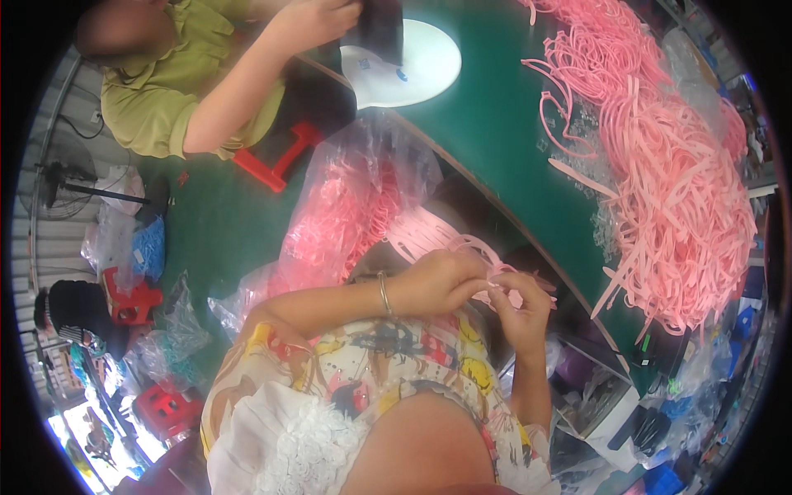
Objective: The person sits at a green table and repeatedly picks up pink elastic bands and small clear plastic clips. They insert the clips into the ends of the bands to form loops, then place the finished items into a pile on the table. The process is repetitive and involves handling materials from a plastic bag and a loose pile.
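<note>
pink straps (425, 235) in both hands, pinching at the near edge of the bunch: left hand (437, 282) with thumb and forefinger pressed together, right hand (521, 309) with fingertips meeting them just beside; cannot tell exactly which strap sits between. wearing a bracelet (383, 294) on the left wrist, and a flowered top (425, 351) just behind the grip. ahead and left of the grip, a clear bag (417, 148) full of pink strands (326, 223); farther that way, a red stool (279, 158) on a green floor (210, 223), then a co-worker (148, 115) in a green shirt, holding something dark (384, 33) over a white oval board (436, 62). ahead and right of the grip, a green table (503, 140) with a big pink heap (676, 223), and small clear pieces (606, 227) along its side. well left of the grip, a second red stool (128, 299) and a fan (54, 181)
</note>
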Demonstrator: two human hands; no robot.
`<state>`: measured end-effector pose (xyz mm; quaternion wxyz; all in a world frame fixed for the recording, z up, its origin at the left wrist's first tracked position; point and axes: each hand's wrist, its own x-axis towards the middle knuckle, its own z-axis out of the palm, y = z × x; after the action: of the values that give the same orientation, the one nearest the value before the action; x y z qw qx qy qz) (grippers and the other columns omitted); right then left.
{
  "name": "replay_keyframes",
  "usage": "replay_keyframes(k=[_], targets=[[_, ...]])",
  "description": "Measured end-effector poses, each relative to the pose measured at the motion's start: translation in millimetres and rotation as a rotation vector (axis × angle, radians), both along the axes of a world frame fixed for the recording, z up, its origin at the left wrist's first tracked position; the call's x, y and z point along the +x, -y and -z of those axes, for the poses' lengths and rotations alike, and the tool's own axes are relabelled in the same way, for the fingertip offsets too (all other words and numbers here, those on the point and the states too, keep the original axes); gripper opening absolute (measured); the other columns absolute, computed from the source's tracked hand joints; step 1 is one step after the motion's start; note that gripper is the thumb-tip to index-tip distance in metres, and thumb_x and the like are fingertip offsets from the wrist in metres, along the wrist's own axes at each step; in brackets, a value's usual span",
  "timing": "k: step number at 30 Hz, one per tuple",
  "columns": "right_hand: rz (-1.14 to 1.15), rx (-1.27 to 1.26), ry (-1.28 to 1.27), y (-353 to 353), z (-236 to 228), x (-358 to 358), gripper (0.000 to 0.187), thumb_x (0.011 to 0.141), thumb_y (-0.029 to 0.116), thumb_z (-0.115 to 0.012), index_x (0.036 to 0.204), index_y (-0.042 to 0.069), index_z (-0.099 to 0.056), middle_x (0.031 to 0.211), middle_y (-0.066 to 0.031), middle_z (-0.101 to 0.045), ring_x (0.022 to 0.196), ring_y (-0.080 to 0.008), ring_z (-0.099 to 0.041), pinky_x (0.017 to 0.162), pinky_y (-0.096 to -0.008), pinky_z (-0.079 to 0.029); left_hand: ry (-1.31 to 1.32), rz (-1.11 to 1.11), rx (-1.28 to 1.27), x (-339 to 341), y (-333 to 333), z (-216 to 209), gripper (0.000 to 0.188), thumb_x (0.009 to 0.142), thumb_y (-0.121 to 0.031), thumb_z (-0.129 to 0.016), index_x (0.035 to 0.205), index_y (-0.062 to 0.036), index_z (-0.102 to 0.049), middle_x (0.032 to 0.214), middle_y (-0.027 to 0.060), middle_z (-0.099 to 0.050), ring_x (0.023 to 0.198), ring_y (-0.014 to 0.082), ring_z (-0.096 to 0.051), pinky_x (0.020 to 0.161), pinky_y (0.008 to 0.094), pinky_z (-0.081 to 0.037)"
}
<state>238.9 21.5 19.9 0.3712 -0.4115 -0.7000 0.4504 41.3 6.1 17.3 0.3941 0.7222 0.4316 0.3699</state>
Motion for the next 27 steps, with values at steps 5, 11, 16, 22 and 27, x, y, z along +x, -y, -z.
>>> replay_keyframes(k=[5, 11, 16, 22, 27], targets=[[0.03, 0.08, 0.022, -0.1, -3.0, -7.5, 0.015, 0.071, 0.001, -0.068, 0.086, 0.002, -0.066, 0.079, -0.0084, -0.064, 0.069, -0.0191, -0.055, 0.065, -0.03, -0.042, 0.293, 0.125, -0.798, -9.4, -6.4, -9.5, 0.02, 0.093, -0.024, -0.056, 0.09, -0.0049, -0.061, 0.074, 0.0, -0.057, 0.069, 0.0059, -0.058, 0.061, 0.0224, -0.049], [-0.069, 0.247, -0.009, -2.9, -6.2, -10.5, 0.016, 0.068, 0.0, -0.067, 0.084, 0.004, -0.066, 0.074, -0.0075, -0.063, 0.066, -0.0222, -0.054, 0.07, -0.0345, -0.038, 0.698, 0.298, -1.03, -16.4, -5.5, 11.8, 0.017, 0.093, -0.019, -0.056, 0.09, -0.0034, -0.063, 0.076, 0.0003, -0.056, 0.067, 0.0034, -0.049, 0.055, 0.0183, -0.04], [-0.297, 0.37, 0.01, -8.6, -16.4, -8.0, 0.016, 0.067, 0.003, -0.068, 0.083, 0.006, -0.066, 0.075, -0.0052, -0.063, 0.066, -0.0213, -0.055, 0.073, -0.0354, -0.037, 0.996, 0.361, -1.231, -14.1, 5.9, 34.2, 0.017, 0.088, -0.012, -0.061, 0.09, 0.0052, -0.064, 0.07, 0.0, -0.056, 0.058, 0.004, -0.043, 0.05, 0.018, -0.033], [-0.517, 0.286, 0.06, -17.9, -22.7, 1.7, 0.015, 0.07, 0.005, -0.068, 0.085, 0.006, -0.067, 0.076, -0.0048, -0.064, 0.066, -0.0203, -0.055, 0.073, -0.0339, -0.037, 0.819, 0.345, -1.216, -8.7, 8.2, 24.5, 0.015, 0.088, -0.012, -0.06, 0.088, 0.0029, -0.064, 0.065, -0.002, -0.053, 0.055, 0.0028, -0.042, 0.049, 0.0168, -0.031], [-0.166, 0.0, -0.009, -10.0, -16.6, 1.1, 0.015, 0.071, 0.003, -0.067, 0.086, 0.003, -0.067, 0.075, -0.0063, -0.062, 0.068, -0.0183, -0.054, 0.069, -0.0311, -0.04, 0.523, 0.276, -0.97, -16.8, -10.2, -9.8, 0.016, 0.089, -0.021, -0.061, 0.084, -0.0062, -0.063, 0.065, -0.0028, -0.054, 0.054, 0.0021, -0.045, 0.047, 0.017, -0.034]])
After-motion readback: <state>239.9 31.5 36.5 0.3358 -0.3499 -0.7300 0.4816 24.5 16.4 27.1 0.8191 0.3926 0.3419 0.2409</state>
